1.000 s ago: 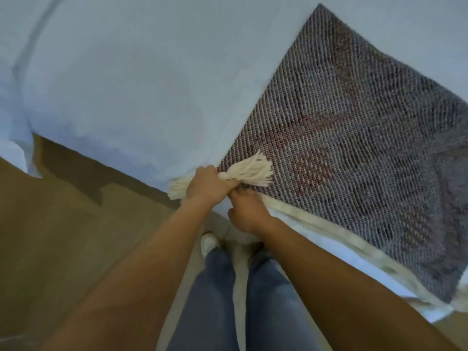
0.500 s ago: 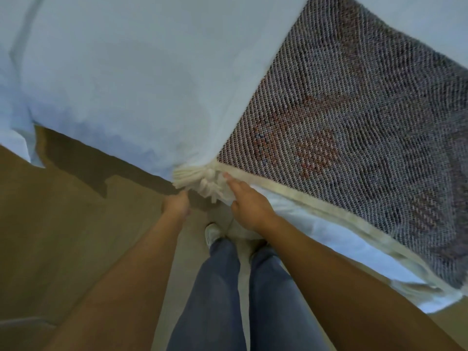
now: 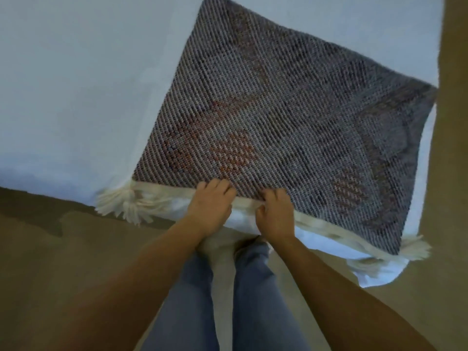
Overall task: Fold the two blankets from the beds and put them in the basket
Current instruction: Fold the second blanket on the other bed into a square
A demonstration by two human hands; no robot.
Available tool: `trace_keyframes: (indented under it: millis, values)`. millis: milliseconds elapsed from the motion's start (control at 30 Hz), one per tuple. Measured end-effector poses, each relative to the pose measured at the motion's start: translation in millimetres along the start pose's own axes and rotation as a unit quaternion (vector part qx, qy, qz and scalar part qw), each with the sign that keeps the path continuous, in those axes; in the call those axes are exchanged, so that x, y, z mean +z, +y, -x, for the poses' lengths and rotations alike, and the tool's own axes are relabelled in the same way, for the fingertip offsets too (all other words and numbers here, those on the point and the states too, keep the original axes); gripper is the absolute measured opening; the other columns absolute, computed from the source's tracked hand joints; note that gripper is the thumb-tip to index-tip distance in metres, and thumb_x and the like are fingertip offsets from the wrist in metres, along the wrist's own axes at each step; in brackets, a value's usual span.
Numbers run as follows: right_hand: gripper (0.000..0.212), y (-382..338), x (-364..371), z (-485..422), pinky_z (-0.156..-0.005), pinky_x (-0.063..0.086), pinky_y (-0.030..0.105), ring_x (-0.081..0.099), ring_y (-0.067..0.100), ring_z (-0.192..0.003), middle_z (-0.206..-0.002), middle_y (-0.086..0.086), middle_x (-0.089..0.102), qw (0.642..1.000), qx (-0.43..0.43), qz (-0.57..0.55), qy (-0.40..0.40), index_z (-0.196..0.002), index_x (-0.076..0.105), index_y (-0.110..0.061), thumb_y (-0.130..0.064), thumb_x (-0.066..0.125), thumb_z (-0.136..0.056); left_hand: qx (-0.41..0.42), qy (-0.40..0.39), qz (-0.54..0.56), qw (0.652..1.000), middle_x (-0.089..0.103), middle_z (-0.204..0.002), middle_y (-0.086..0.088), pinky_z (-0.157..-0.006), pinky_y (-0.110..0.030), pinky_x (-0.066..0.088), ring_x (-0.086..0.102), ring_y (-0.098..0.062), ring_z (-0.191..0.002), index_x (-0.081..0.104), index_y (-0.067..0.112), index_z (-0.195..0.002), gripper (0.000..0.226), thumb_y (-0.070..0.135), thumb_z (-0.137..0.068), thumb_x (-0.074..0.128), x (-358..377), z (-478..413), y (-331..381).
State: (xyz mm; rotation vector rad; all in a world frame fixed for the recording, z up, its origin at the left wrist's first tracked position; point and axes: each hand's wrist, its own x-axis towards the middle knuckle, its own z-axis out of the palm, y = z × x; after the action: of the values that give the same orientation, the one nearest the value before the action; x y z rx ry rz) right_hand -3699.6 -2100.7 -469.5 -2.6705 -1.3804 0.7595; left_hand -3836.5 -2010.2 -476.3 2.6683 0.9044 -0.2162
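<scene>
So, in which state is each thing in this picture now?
bed: covered with a pale sheet.
blanket: lies flat on the bed, apparently folded.
left hand: fingers curled over the blanket's near hem.
right hand: pinches the same hem.
tassels: hang over the bed's edge.

We look down on a pale blue bed (image 3: 76, 84). A tan floor (image 3: 38, 262) lies beside it, shadowed along the bed's edge.

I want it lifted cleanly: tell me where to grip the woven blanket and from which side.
Grip the blanket along its cream-fringed near edge, coming from the floor side. That edge lies at the rim of the bed, so it can probably be pinched without reaching across.
</scene>
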Motion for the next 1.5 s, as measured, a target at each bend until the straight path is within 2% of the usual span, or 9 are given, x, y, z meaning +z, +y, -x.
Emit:
trace_keyframes:
  millis: [133, 233, 333, 500, 733, 900, 1033, 1267, 1500]
  values:
    - [0.032, 71.9, -11.9, 5.4, -0.078, 0.042, 0.039, 0.055, 0.035, -0.094, -0.103, 0.018, 0.06, 0.993, -0.015, 0.102, -0.055, -0.103, 0.061, -0.004, -0.01, 0.063, -0.072, -0.003, -0.089, -0.064, 0.994, 0.042, -0.128, -0.009, -0.093, -0.039, 0.032, 0.041, -0.027, -0.115, 0.041, 0.015, -0.127, 0.038, 0.023, -0.09, 0.045, 13.4, -34.1, 51.8]
    - [0.032, 81.9, -15.1, -4.5, -0.049, 0.048, 0.028, 0.061, 0.026, -0.058, -0.067, 0.009, 0.064, 0.985, -0.08, 0.147, -0.05, -0.068, 0.066, -0.01, -0.011, 0.085, -0.042, -0.016, -0.153, -0.103, 0.983, 0.042, -0.13, -0.011, -0.096, -0.041, 0.033, 0.041, -0.028, -0.118, 0.039, 0.011, -0.127, 0.038, 0.019, -0.09, 0.045, 18.4, -48.2, 67.9]
    - [0.03, 85.6, -14.1, -21.2, -0.052, 0.049, 0.025, 0.063, 0.025, -0.059, -0.067, 0.008, 0.065, 0.975, -0.13, 0.157, -0.085, -0.066, 0.065, -0.01, -0.014, 0.085, -0.044, -0.034, -0.188, -0.111, 0.975, 0.047, -0.129, -0.011, -0.096, -0.038, 0.033, 0.045, -0.027, -0.117, 0.04, 0.01, -0.126, 0.039, 0.019, -0.089, 0.047, 19.9, -54.8, 67.6]
    - [0.036, 88.9, -4.6, -12.3, -0.048, 0.044, 0.017, 0.058, 0.013, -0.047, -0.051, -0.004, 0.061, 0.96, -0.175, 0.177, -0.125, -0.051, 0.064, -0.019, -0.031, 0.085, -0.025, 0.021, -0.114, -0.125, 0.985, 0.064, -0.06, -0.005, -0.051, -0.023, 0.05, 0.062, -0.02, -0.052, 0.066, 0.011, -0.064, 0.037, 0.019, -0.035, 0.089, 15.5, -31.9, 72.5]
    - [0.034, 103.4, -7.3, -15.9, -0.041, 0.047, 0.024, 0.061, 0.02, -0.051, -0.066, 0.005, 0.063, 0.978, -0.113, 0.158, -0.078, -0.069, 0.063, -0.013, -0.02, 0.086, -0.045, -0.088, -0.179, -0.125, 0.972, 0.051, -0.118, -0.009, -0.089, -0.036, 0.034, 0.049, -0.026, -0.108, 0.047, 0.011, -0.116, 0.028, 0.024, -0.091, 0.041, 22.8, -43.1, 90.5]
    - [0.025, 110.7, -4.3, -29.0, -0.086, 0.047, 0.038, 0.058, 0.029, -0.107, -0.12, 0.014, 0.058, 0.944, -0.187, 0.141, -0.23, -0.116, 0.051, -0.006, -0.01, 0.045, -0.092, -0.021, -0.126, -0.154, 0.98, 0.063, -0.085, -0.006, -0.062, -0.031, 0.047, 0.061, -0.022, -0.074, 0.065, 0.015, -0.091, 0.044, 0.034, -0.054, 0.08, 15.0, -56.0, 111.0]
    - [0.023, 111.5, -5.3, -25.5, -0.083, 0.045, 0.034, 0.059, 0.026, -0.106, -0.117, 0.011, 0.062, 0.908, -0.185, 0.115, -0.357, -0.112, 0.058, -0.008, -0.014, 0.051, -0.091, -0.073, -0.23, -0.112, 0.964, 0.041, -0.125, -0.012, -0.093, -0.042, 0.035, 0.042, -0.03, -0.113, 0.038, 0.015, -0.126, 0.046, 0.018, -0.083, 0.053, 33.1, -64.4, 122.5]
    - [0.026, 166.5, -25.2, -21.1, -0.061, 0.036, 0.031, 0.055, 0.029, -0.086, -0.094, 0.012, 0.056, 0.978, -0.164, -0.05, -0.119, -0.091, 0.05, -0.008, -0.023, 0.063, -0.073, 0.011, -0.195, -0.06, 0.979, 0.042, -0.118, -0.008, -0.085, -0.038, 0.031, 0.04, -0.027, -0.106, 0.037, 0.016, -0.117, 0.054, 0.035, -0.071, 0.058, 29.4, -91.8, 152.9]
    - [0.041, 235.4, -35.5, 0.5, -0.044, 0.045, 0.028, 0.059, 0.024, -0.055, -0.064, 0.005, 0.059, 0.982, -0.098, 0.156, -0.032, -0.067, 0.062, -0.013, -0.014, 0.086, -0.034, 0.106, -0.231, -0.082, 0.964, 0.037, -0.128, -0.012, -0.092, -0.04, 0.033, 0.042, -0.031, -0.113, 0.033, 0.014, -0.129, 0.058, 0.044, -0.084, 0.056, 46.5, -113.0, 212.3]
